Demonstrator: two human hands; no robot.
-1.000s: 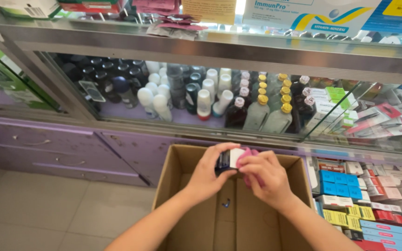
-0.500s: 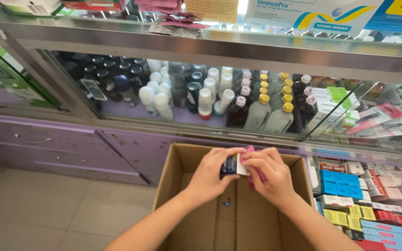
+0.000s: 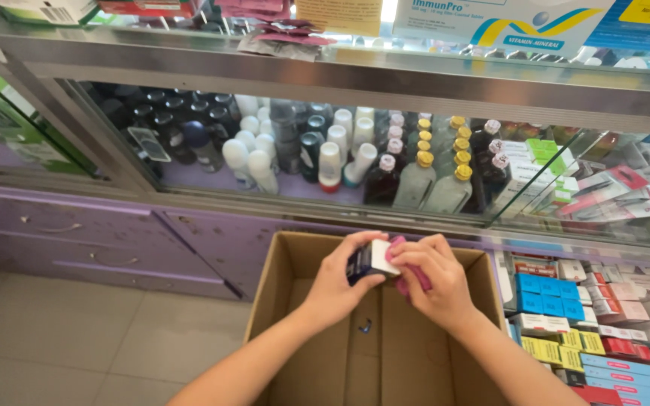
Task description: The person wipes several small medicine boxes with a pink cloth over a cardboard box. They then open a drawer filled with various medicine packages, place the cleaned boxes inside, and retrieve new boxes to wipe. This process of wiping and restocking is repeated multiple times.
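Both hands are raised over an open cardboard box (image 3: 280,301) that stands on the floor. My left hand (image 3: 340,282) grips a small dark blue and white carton (image 3: 369,259) from the left side. My right hand (image 3: 434,282) holds a pink cloth (image 3: 408,274) bunched in its fingers and presses it against the carton's right end. The inside of the cardboard box shows only its bottom flaps and a small dark mark.
A glass display counter (image 3: 355,203) runs across in front, filled with bottles and tubes (image 3: 340,154). Shelves of small coloured medicine cartons (image 3: 566,316) sit at the lower right. Purple drawers (image 3: 77,240) and a tiled floor (image 3: 77,338) lie to the left.
The hands and the carton have dropped slightly lower over the box. The pink cloth has shifted along the carton's right end.
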